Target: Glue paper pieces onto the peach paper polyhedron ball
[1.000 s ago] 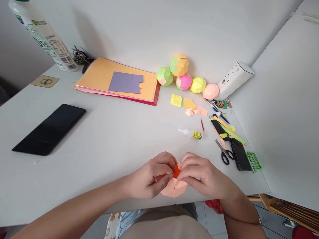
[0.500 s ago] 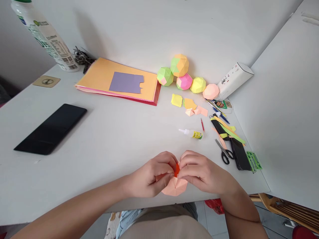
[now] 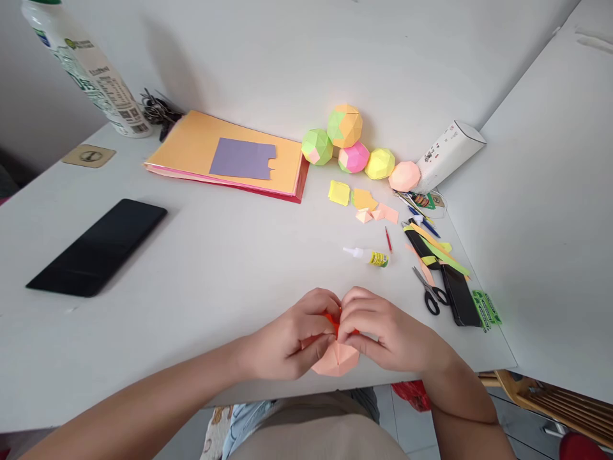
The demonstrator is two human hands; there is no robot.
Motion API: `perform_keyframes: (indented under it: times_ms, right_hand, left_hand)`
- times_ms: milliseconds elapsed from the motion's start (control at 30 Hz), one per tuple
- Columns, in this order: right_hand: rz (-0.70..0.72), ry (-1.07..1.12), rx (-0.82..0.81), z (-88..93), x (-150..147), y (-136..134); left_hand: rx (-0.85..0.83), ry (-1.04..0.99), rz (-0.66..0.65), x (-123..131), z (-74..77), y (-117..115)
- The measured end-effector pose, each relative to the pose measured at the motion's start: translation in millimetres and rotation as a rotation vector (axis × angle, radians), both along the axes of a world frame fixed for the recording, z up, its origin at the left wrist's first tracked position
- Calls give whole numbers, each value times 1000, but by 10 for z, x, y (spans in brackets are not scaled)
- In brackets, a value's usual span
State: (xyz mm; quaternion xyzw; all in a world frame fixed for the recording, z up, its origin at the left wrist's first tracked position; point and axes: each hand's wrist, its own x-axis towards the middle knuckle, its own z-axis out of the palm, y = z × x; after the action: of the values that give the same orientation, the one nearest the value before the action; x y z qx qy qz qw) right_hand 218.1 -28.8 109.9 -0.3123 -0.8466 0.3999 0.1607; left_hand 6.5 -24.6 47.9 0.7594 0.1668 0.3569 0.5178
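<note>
The left hand (image 3: 299, 338) and right hand (image 3: 383, 333) are close together, fingertips pinched on the rim of a hollow, faceted ball of pale peach paper (image 3: 336, 361). It sits between and below them, at the near edge of the white bench (image 3: 215, 268), and orange-red shows in its opening. Just beyond the hands I can see a small white glue bottle with a yellow-green label (image 3: 371, 257) lying on its side. To the right of the right hand are black-handled metal scissors (image 3: 431, 292), beside a black rectangular phone (image 3: 460, 297). Farther ahead lie yellow square paper slips (image 3: 339, 193), and behind them a multicoloured cluster of faceted paper balls (image 3: 353, 158). Well left of the left hand rests a flat, glossy black device (image 3: 98, 248).
</note>
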Motion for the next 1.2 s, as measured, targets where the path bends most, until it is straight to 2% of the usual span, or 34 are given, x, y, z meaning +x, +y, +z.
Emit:
perform_keyframes:
  times_ms: [133, 233, 400, 567, 733, 967, 1200]
  right_hand:
    - [-66, 0, -54, -2, -4, -18]
    - [-98, 18, -80, -28, -12, -22]
    - [-150, 68, -76, -89, -20, -25]
    - [-168, -8, -68, -51, 47, -61]
    - [-196, 34, -69, -75, 38, -103]
    - [-269, 157, -124, -172, -74, -113]
    - [-268, 196, -43, -205, -91, -118]
  left_hand:
    - [5, 92, -69, -49, 30, 27]
    - [-73, 171, -116, -79, 49, 47]
    - [-248, 215, -122, -81, 44, 46]
    - [-335, 204, -115, -75, 26, 50]
    - [-372, 170, -81, -64, 15, 51]
    - [-383, 152, -95, -32, 74, 39]
    - [-387, 158, -75, -28, 40, 27]
